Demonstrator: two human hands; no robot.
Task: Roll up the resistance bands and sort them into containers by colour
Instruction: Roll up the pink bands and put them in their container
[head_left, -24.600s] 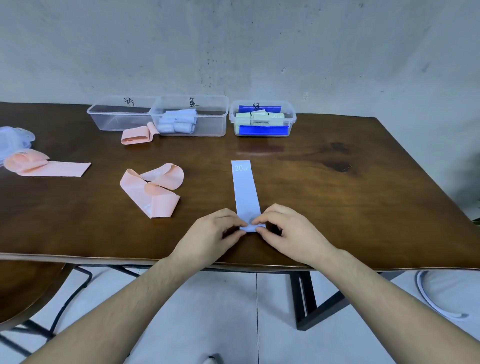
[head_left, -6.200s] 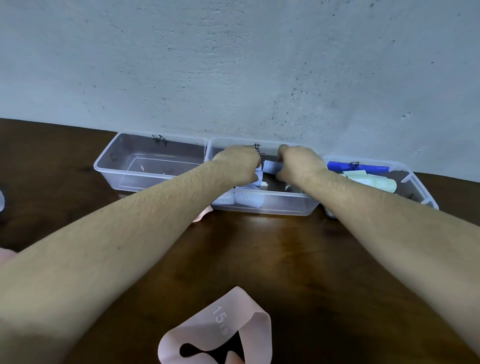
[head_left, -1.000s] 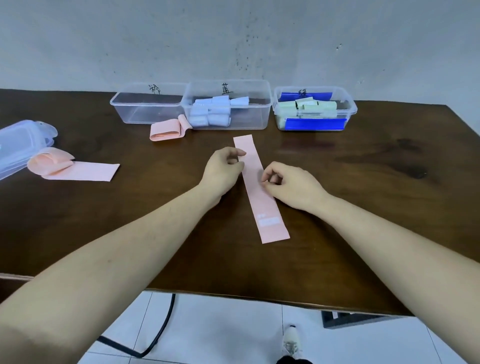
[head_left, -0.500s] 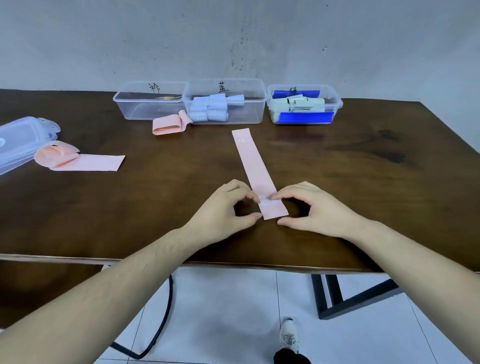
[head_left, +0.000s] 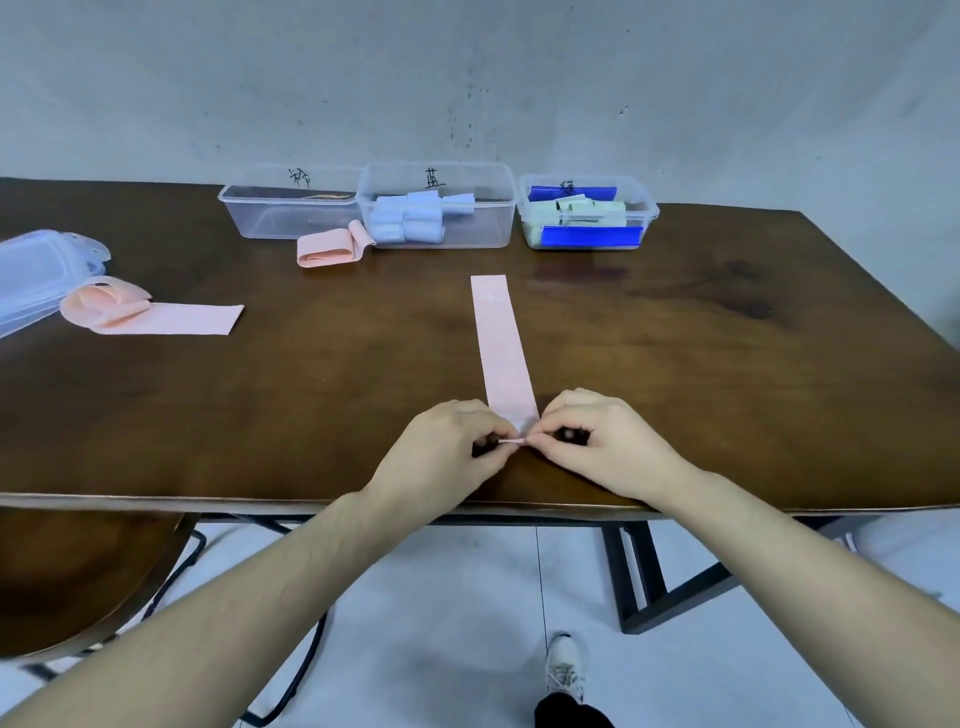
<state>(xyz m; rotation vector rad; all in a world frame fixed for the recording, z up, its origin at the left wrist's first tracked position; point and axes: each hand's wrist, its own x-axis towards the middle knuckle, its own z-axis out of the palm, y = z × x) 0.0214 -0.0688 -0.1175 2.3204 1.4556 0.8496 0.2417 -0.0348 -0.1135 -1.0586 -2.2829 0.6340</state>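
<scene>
A pink resistance band (head_left: 501, 348) lies flat and straight on the brown table (head_left: 727, 374), running away from me. My left hand (head_left: 447, 457) and my right hand (head_left: 597, 441) pinch its near end, which is curled into a small fold between my fingertips. At the back stand three clear containers: the left one (head_left: 291, 208) looks bare, the middle one (head_left: 436, 208) holds rolled light-blue bands, the right one (head_left: 587, 213) holds pale green rolls and dark blue bands.
Another pink band (head_left: 332, 247) lies folded in front of the left container. A further pink band (head_left: 150, 314) lies at the left, next to clear lids (head_left: 36, 275). A round stool (head_left: 67, 571) is below left, and my shoe (head_left: 563, 670) is on the tiled floor.
Both hands slid from the middle of the pink band down to its near end and now pinch it, curling the end over. The band lies straighter.
</scene>
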